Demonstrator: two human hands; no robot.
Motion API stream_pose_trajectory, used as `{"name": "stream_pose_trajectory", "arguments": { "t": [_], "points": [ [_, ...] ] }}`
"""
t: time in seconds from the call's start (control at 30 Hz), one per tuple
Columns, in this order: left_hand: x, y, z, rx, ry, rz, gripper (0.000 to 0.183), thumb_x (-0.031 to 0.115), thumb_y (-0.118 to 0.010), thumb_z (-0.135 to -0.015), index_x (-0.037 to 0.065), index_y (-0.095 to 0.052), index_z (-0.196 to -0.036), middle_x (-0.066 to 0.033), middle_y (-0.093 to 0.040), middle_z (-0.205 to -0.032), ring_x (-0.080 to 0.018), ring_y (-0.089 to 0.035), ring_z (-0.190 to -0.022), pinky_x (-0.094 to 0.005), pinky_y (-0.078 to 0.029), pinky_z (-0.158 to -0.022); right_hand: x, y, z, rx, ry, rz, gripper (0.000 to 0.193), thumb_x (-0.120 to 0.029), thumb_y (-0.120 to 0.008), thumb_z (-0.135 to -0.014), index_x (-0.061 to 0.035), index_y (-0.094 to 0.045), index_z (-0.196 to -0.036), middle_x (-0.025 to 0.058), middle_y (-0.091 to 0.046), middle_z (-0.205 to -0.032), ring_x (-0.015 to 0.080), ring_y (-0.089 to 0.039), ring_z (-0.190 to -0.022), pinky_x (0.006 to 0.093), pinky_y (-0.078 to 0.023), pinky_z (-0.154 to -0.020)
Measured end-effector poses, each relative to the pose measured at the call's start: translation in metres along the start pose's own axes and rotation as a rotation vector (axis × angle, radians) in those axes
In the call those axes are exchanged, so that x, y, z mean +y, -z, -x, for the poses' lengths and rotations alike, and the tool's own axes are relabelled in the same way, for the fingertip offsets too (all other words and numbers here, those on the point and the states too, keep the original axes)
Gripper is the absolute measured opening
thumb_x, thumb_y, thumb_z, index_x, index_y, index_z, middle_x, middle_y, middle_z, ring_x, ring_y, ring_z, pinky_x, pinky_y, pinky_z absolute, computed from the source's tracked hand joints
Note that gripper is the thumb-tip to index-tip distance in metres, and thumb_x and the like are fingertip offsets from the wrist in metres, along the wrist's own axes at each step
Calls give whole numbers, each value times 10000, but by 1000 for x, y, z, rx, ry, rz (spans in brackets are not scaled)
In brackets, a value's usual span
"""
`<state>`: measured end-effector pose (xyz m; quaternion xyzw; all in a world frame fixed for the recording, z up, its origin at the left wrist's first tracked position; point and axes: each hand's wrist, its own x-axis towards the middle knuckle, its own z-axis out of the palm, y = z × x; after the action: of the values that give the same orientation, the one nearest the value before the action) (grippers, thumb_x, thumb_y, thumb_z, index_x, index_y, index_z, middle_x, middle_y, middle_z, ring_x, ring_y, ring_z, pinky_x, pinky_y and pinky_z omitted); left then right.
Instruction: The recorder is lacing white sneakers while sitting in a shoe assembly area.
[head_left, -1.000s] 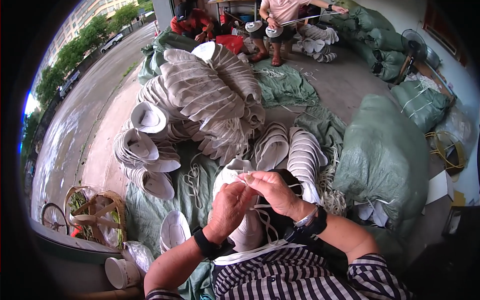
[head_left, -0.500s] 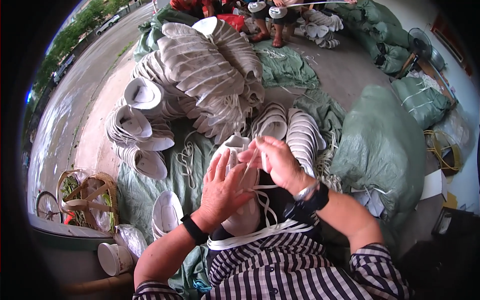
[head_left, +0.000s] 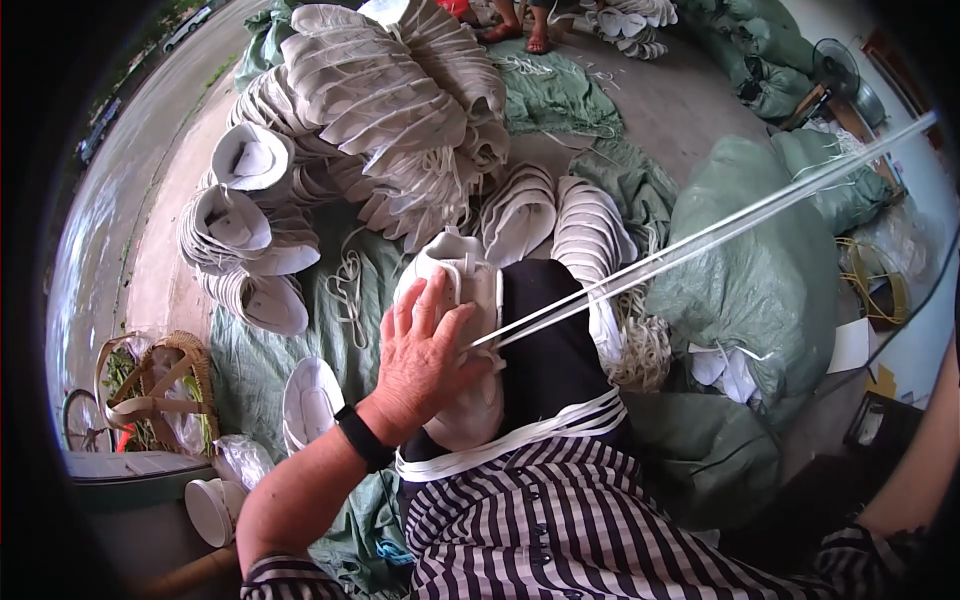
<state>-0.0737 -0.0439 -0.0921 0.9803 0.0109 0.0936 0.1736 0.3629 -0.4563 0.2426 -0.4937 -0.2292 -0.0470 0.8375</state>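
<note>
A white shoe upper rests across my lap, its opening pointing away from me. My left hand grips it from above, fingers over the lacing area and thumb toward its right side. From beside that thumb, long white shoelace strands run taut up to the right edge of the picture. Only the forearm of my right arm shows, at the right rim; the right hand is out of sight. A bundle of white laces lies across my waist.
Stacks of white uppers rise ahead; more stand at left and just ahead right. A single upper lies near my left arm. A green sack bulges on the right. A wicker basket and white tub sit left.
My right hand has swung from the shoe upper out past the right edge, drawing the lace strands straight. My left hand stays on the upper. The view has tipped slightly down.
</note>
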Motion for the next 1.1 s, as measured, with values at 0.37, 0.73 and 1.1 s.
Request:
{"name": "stream_pose_trajectory", "arguments": {
  "t": [0.37,0.73,1.1],
  "points": [
    [24,16,-52,-397,125,1152,287,275,-597,-900,6,-673,-962,-43,-644,-781,-83,-575,-745,-236,-467,-704,17,51,64,128,-55,143,223,-113,-571,-844,20,-587,-1022,113,-636,-957,178,-605,-877,285,-488,-778],
    [39,27,-43,-199,93,686,172,108,-635,-839,12,-669,-977,-75,-647,-854,-152,-623,-763,-274,-493,-702,268,-161,359,-970,-660,387,187,-144,-581,-868,-5,-602,-991,68,-633,-727,94,-580,-655,234,-463,-595],
    [-9,22,5,-45,-321,-11,239,66,-718,-664,132,-597,-860,-5,-555,-957,-214,-549,-916,-331,-510,-632,307,-154,388,-648,-1325,234,272,-231,-532,-905,32,-588,-947,97,-608,-620,66,-395,-316,217,-270,-284]
  ]
}}
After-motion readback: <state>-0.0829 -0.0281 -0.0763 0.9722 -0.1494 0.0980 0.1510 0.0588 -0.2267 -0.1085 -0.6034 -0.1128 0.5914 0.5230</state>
